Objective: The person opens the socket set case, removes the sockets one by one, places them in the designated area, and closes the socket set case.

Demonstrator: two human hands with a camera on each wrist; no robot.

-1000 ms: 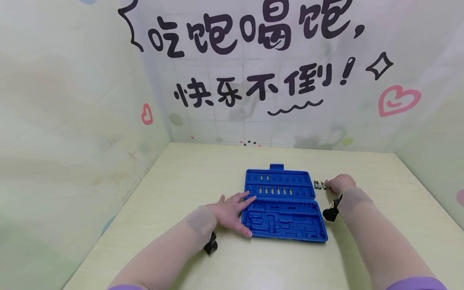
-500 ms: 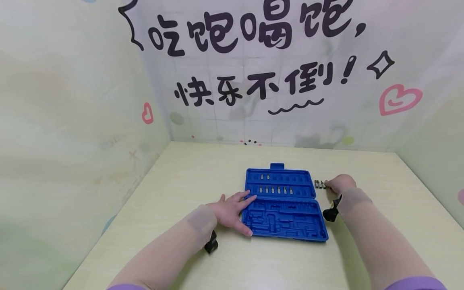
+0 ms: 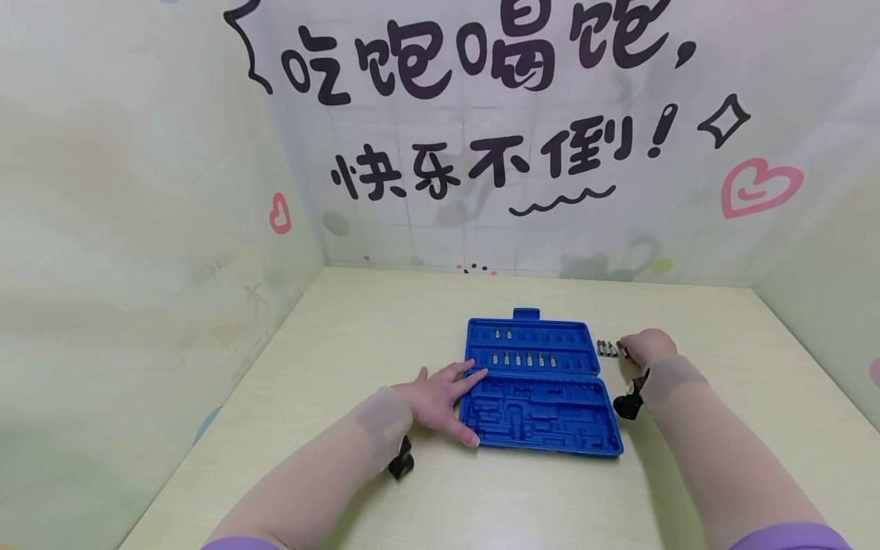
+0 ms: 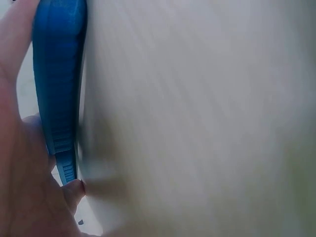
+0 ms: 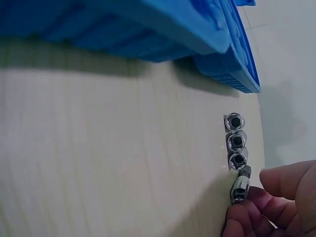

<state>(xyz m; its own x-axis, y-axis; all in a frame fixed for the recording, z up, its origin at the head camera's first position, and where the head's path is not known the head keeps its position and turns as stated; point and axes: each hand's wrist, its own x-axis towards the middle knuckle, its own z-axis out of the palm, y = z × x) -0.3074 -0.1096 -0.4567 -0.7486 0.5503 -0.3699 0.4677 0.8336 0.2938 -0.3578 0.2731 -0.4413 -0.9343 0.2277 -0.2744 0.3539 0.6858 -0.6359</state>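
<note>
An open blue case (image 3: pixel 550 451) lies on the table, its upper half holding several small silver socket bits (image 3: pixel 518 360) in two rows. My left hand (image 3: pixel 436 401) is spread at the case's left edge, fingertips over the rim; in the left wrist view this hand (image 4: pixel 24 163) lies along the blue side wall (image 4: pixel 59 89). To the right of the case, loose socket bits (image 5: pixel 237 142) stand side by side on the table. My right hand (image 5: pixel 276 202) has its fingertips against a tilted socket bit (image 5: pixel 240 188) at the row's near end, one digit a small gap away from it.
A black wrist camera (image 3: pixel 627 401) sits under the right wrist, another black camera (image 3: pixel 401 461) under the left. The pale wooden table (image 3: pixel 385 313) is bounded by printed walls (image 3: pixel 426 229) at the back and both sides. The case's latch tab (image 3: pixel 526 313) points to the back.
The third loose socket bit now stands closer to the other two, and another shows tilted at my right fingertips. My right fingers shift slightly right; my left hand stays in place.
</note>
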